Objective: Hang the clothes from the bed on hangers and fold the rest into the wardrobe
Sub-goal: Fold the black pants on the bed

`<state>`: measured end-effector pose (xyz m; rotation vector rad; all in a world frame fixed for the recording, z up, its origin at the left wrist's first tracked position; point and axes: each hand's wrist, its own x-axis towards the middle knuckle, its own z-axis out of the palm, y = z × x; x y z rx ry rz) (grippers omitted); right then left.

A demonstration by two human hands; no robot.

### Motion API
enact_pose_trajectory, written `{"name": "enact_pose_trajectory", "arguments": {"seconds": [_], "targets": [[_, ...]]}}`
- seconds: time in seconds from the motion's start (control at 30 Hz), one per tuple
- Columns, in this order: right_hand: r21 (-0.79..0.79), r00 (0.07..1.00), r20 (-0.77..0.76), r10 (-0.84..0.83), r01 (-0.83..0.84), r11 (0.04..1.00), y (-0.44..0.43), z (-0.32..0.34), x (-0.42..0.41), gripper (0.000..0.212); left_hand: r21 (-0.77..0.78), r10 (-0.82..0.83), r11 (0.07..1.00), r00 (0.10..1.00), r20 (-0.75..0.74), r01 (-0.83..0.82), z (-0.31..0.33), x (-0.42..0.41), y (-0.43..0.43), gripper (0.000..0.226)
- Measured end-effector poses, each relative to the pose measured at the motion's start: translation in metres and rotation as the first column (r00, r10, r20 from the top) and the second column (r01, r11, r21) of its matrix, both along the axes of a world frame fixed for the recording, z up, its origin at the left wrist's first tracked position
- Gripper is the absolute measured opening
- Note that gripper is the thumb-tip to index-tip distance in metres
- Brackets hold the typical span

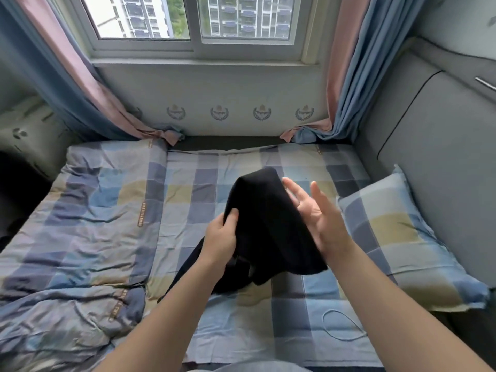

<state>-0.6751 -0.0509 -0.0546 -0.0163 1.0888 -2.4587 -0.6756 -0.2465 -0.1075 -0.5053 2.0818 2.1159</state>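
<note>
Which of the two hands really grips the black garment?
The left hand: its thumb curls over the black garment edge. The right hand is open, fingers straight.

The black garment [268, 232] is plain dark cloth with no print showing, bunched into a thick, loosely doubled fold. What kind of clothing it is cannot be told. It is lifted over the middle of the bed [241, 304]. Its rounded upper end points toward 12 o'clock, and its lower part droops toward 7 o'clock, where the tail lies on the checked sheet. The left hand [222, 237] grips its 9 o'clock edge, thumb on top. The right hand [316, 210], fingers straight, lies against its 3 o'clock side.
</note>
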Motion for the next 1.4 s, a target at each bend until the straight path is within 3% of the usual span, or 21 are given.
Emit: {"name": "enact_pose_trajectory", "arguments": {"seconds": [0.07, 0.17, 0.27, 0.33, 0.43, 0.5, 0.57, 0.63, 0.7, 0.77, 0.8, 0.87, 0.97, 1.03, 1.2, 1.27, 1.33, 1.4], "targets": [[0.006, 1.0, 0.005, 0.029, -0.029, 1.0, 0.0, -0.009, 0.012, 0.099, 0.121, 0.115, 0.984, 0.982, 0.153, -0.134, 0.005, 0.0, -0.005, 0.027], [0.288, 0.99, 0.033, 0.134, -0.138, 0.948, -0.004, -0.027, 0.032, 0.108, 0.234, 0.192, 0.94, 0.951, 0.241, -0.249, 0.015, 0.0, -0.01, 0.023], [0.578, 0.969, 0.036, 0.246, -0.221, 0.785, -0.019, -0.033, 0.05, 0.081, 0.285, 0.152, 0.935, 0.964, 0.218, -0.212, 0.024, 0.003, -0.011, 0.019], [0.651, 0.98, -0.031, 0.199, -0.131, 0.748, -0.03, -0.035, 0.057, 0.061, 0.298, 0.057, 0.947, 0.978, 0.202, -0.117, 0.026, 0.007, -0.007, 0.02], [0.649, 0.979, -0.191, -0.065, 0.176, 0.741, -0.033, -0.042, 0.057, 0.037, 0.313, -0.036, 0.95, 0.982, 0.186, -0.024, 0.024, 0.013, -0.004, 0.023], [0.686, 0.965, -0.215, -0.15, 0.258, 0.68, -0.023, -0.038, 0.056, 0.028, 0.305, -0.092, 0.952, 0.98, 0.175, 0.035, 0.021, 0.015, -0.006, 0.025], [0.746, 0.95, -0.279, -0.137, 0.305, 0.592, -0.007, -0.026, 0.055, 0.023, 0.174, -0.195, 0.971, 0.961, 0.198, 0.161, 0.018, 0.018, -0.007, 0.026], [0.766, 0.924, -0.37, -0.093, 0.361, 0.532, 0.01, -0.005, 0.051, 0.017, -0.11, -0.296, 0.937, 0.922, 0.249, 0.33, 0.016, 0.021, -0.006, 0.025], [0.772, 0.889, -0.457, -0.02, 0.408, 0.487, 0.025, 0.022, 0.047, 0.015, -0.452, -0.389, 0.746, 0.871, 0.3, 0.489, 0.015, 0.023, -0.003, 0.042], [0.801, 0.857, -0.504, 0.105, 0.418, 0.429, 0.038, 0.047, 0.045, 0.017, -0.671, -0.453, 0.538, 0.846, 0.281, 0.511, 0.017, 0.022, 0.005, 0.098], [0.816, 0.842, -0.511, 0.174, 0.411, 0.406, 0.043, 0.059, 0.045, 0.018, -0.708, -0.518, 0.503, 0.829, 0.212, 0.496, 0.021, 0.021, 0.011, 0.118], [0.828, 0.805, -0.524, 0.278, 0.405, 0.389, 0.049, 0.08, 0.045, 0.017, -0.698, -0.702, 0.502, 0.712, 0.016, 0.511, 0.031, 0.017, 0.028, 0.127], [0.792, 0.747, -0.588, 0.311, 0.453, 0.408, 0.057, 0.105, 0.04, 0.015, -0.474, -0.828, 0.53, 0.55, -0.11, 0.703, 0.04, 0.016, 0.054, 0.079], [0.74, 0.708, -0.651, 0.273, 0.513, 0.435, 0.064, 0.118, 0.034, 0.016, -0.376, -0.843, 0.523, 0.529, -0.098, 0.765, 0.034, 0.017, 0.067, 0.051], [0.646, 0.65, -0.741, 0.167, 0.623, 0.442, 0.075, 0.132, 0.019, 0.025, -0.407, -0.843, 0.494, 0.538, -0.008, 0.768, 0.013, 0.026, 0.072, 0.029], [0.619, 0.663, -0.743, 0.09, 0.63, 0.469, 0.078, 0.128, 0.013, 0.022, -0.412, -0.838, 0.477, 0.543, 0.052, 0.776, 0.009, 0.031, 0.067, 0.033], [0.602, 0.675, -0.737, 0.014, 0.648, 0.467, 0.08, 0.119, 0.006, 0.018, -0.39, -0.807, 0.524, 0.588, 0.057, 0.757, 0.004, 0.034, 0.063, 0.062], [0.582, 0.677, -0.732, -0.078, 0.681, 0.445, 0.08, 0.108, 0.001, 0.014, -0.365, -0.763, 0.587, 0.644, 0.05, 0.723, 0.007, 0.035, 0.058, 0.077]]}}
